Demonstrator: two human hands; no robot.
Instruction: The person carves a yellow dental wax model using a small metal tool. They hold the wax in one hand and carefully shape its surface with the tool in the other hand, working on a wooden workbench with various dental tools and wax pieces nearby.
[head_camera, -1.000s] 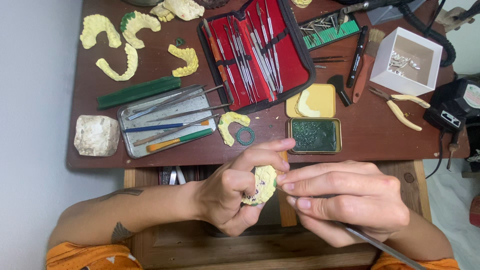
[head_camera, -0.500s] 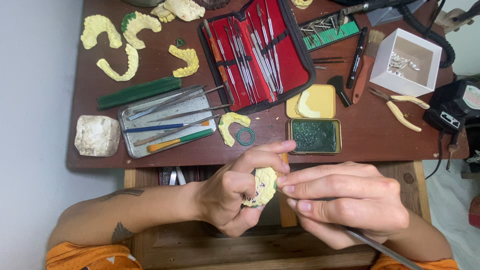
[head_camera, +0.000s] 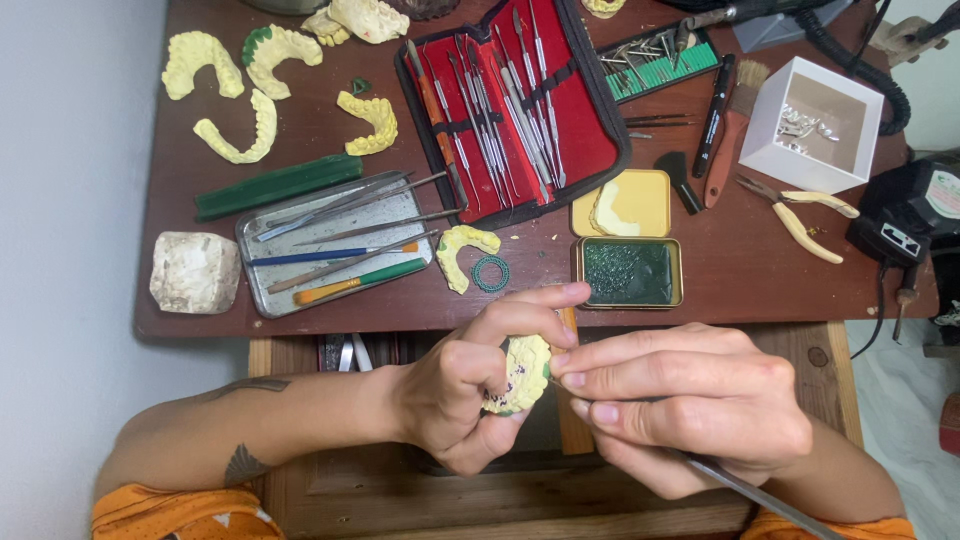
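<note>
Below a brown table (head_camera: 760, 270) with a green-filled tin (head_camera: 628, 272), both hands pinch: left hand (head_camera: 470, 390) a yellow dental cast (head_camera: 522, 372), right hand (head_camera: 690, 405) a metal tool (head_camera: 760, 497).

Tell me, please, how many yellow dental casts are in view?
6 yellow dental casts clearly: four upper left, one beside the metal tray, one in the left hand; pale pieces at the top edge may be more.

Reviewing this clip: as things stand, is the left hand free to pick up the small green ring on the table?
Probably not right away. The left hand is closed around a yellow dental cast, so it would have to put that down first. The green ring itself lies uncovered just beyond the fingers, with nothing between.
</note>
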